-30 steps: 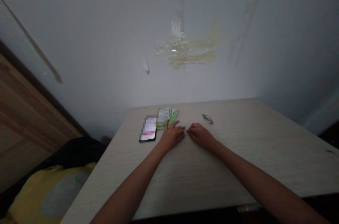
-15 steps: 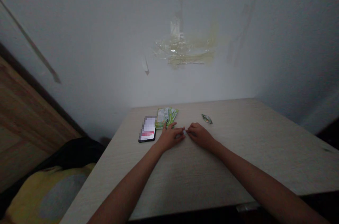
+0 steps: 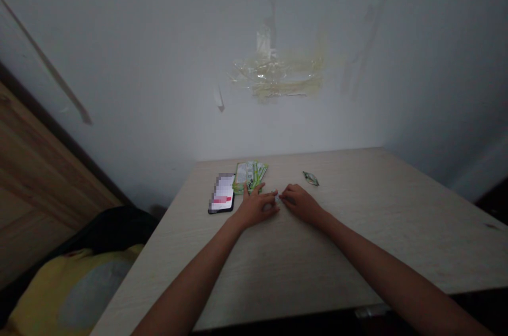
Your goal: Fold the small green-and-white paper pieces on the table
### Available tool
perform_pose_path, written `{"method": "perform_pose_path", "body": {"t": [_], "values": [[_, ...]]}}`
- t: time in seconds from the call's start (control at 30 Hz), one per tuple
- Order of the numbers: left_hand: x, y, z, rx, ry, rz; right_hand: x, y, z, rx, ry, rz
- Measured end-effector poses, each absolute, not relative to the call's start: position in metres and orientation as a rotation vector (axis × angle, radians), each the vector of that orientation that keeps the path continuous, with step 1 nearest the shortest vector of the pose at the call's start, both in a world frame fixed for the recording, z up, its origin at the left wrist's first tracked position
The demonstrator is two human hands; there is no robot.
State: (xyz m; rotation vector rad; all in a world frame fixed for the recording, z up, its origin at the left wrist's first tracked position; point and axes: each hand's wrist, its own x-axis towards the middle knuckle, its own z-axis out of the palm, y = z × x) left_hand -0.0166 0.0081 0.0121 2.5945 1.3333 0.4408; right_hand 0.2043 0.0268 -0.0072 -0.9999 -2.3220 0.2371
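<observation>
Head view shows two bare hands close together over a pale wood-grain table (image 3: pixel 357 241), with a small whitish scrap (image 3: pixel 277 199) in the narrow space between their fingertips; it is too small and dim to identify. The left hand (image 3: pixel 255 209) is loosely spread, its thumb and forefinger apart in a curve toward the scrap, while other fingers extend to the near edge of a stack of green-and-white packets (image 3: pixel 248 173); whether they press on it I cannot tell. The right hand (image 3: pixel 302 203) has its fingers bunched, tips right at the scrap, but the view does not settle whether they are pinching it. A phone (image 3: pixel 223 196) with a lit screen, partly pixelated and crossed by a red band, lies just left of the packets. Beyond the right hand, and apart from it, a small crumpled green wrapper (image 3: pixel 310 178) lies on the table. Behind rises a grey-white wall (image 3: pixel 159 50) with clear, yellowed tape (image 3: pixel 278 78) stuck to it. At lower left, beside the table, sits something soft and yellow with a grey patch (image 3: pixel 43 293).
</observation>
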Motion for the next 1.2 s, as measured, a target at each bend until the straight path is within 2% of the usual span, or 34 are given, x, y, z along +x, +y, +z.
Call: {"method": "perform_pose_path", "body": {"t": [0.43, 1.2], "values": [[-0.01, -0.007, 0.012, 2.693, 1.33, 0.513, 0.208, 0.029, -0.009, -0.998, -2.255, 0.288], [-0.008, -0.001, 0.003, 2.668, 1.487, 0.672, 0.206, 0.024, -0.004, -1.017, -2.295, 0.173]]}}
